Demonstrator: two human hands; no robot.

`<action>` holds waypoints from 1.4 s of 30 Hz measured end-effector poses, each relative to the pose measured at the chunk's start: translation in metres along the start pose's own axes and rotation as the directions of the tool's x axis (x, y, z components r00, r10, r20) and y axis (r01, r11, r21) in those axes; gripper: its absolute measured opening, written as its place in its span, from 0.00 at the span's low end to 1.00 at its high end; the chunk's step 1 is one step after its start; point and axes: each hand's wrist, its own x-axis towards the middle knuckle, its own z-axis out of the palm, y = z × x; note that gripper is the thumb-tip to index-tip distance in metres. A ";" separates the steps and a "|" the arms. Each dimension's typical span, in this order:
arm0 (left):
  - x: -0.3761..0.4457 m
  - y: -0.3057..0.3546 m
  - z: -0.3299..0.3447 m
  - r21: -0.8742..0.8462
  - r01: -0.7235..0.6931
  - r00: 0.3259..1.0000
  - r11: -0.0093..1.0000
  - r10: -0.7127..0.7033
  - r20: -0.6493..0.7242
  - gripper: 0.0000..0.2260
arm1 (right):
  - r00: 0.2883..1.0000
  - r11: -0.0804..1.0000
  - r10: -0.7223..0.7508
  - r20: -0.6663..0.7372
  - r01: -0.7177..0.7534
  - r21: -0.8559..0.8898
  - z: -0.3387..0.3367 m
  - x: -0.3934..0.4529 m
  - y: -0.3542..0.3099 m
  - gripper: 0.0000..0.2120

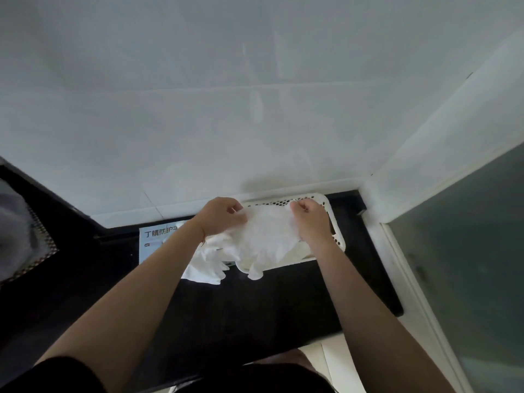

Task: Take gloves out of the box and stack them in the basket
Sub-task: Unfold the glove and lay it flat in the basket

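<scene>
box (153,239): on counter (255,302), left of basket (336,222); gloves (209,265): spilling between them; wall (226,109): right behind both

I noted white gloves (266,239), a white basket (336,222) with dotted holes, pale blue box (153,242), black counter (255,307).

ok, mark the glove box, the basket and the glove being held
glove box (151,240): head view, printed top face left of the forearm.
basket (336,222): head view, perforated right rim.
held glove (266,236): head view, palm area between both hands.
</scene>
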 end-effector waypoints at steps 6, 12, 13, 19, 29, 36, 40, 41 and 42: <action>0.038 0.006 0.045 0.361 0.003 0.999 0.932 -0.018 0.039 0.10 | 0.998 0.959 -0.068 0.004 0.066 -0.277 0.005 0.024 0.063 0.13; 0.048 0.023 0.062 0.602 0.072 0.997 0.795 -0.044 -0.061 0.13 | 0.981 0.838 -0.194 0.028 0.180 -0.515 -0.010 0.047 0.081 0.14; 0.047 0.026 0.067 0.658 0.057 0.995 0.751 0.008 -0.095 0.13 | 0.978 0.806 -0.205 0.043 0.194 -0.559 -0.011 0.050 0.083 0.14; 0.032 0.030 0.118 0.729 -0.245 0.955 0.639 0.288 0.069 0.27 | 0.960 0.702 -0.139 0.241 0.267 -0.660 -0.017 0.059 0.082 0.11; 0.029 -0.009 0.133 0.778 -0.104 0.991 0.620 -0.004 0.135 0.46 | 0.873 0.263 -0.259 0.413 0.475 -0.840 -0.013 0.065 0.093 0.14; 0.024 -0.004 0.127 0.740 -0.116 0.993 0.662 0.078 0.085 0.44 | 0.901 0.359 -0.368 0.230 0.366 -0.859 -0.005 0.057 0.080 0.11; 0.013 -0.005 0.108 0.646 -0.134 0.963 0.752 0.252 -0.093 0.28 | 0.858 0.502 -0.488 0.159 0.425 -0.754 0.015 0.045 0.058 0.06; 0.009 -0.008 0.101 0.624 -0.134 0.947 0.769 0.284 -0.146 0.22 | 0.842 0.538 -0.518 0.150 0.457 -0.708 0.022 0.039 0.052 0.05; 0.005 -0.013 0.094 0.606 -0.126 0.930 0.786 0.306 -0.205 0.16 | 0.830 0.570 -0.536 0.154 0.490 -0.660 0.031 0.033 0.046 0.04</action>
